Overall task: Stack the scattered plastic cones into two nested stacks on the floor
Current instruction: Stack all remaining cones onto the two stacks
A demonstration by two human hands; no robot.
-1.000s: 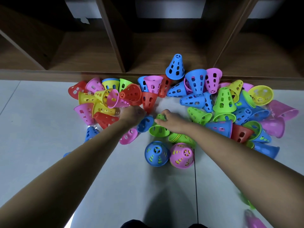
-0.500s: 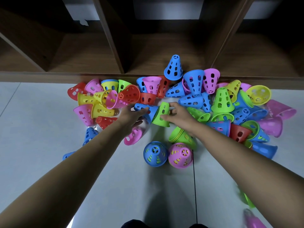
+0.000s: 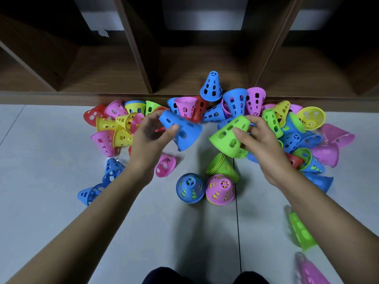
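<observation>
Cones are in both your hands at this moment: your left hand (image 3: 151, 138) curls its fingers and thumb round the narrow end of a blue cone (image 3: 181, 131), and your right hand (image 3: 259, 138) grips a green cone (image 3: 228, 135) in the same way. Both cones are lifted above the floor, with their wide mouths turned down and toward each other. The two stacks stand just in front of you, touching each other: the blue-topped stack (image 3: 190, 190) on the left and the pink-topped stack (image 3: 220, 189) on the right. I judge the step is to bring each cone over one stack and set it on. To do it well, first turn each cone fully upright with its mouth down, centre it over the tip below, and lower it straight; a tilted rim may catch and tip the light stack. A lying bundle of green cones (image 3: 222, 167) rests just behind the pink-topped stack, so mind your right wrist there. The other cones lie in a loose pile (image 3: 235, 103) along the foot of a dark wooden shelf unit (image 3: 143, 64), and two blurred strays lie near your right arm. The floor (image 3: 51, 191) is pale grey tile with a dark joint line beside the pink-topped stack; it looks smooth, so a bumped stack may slide.
</observation>
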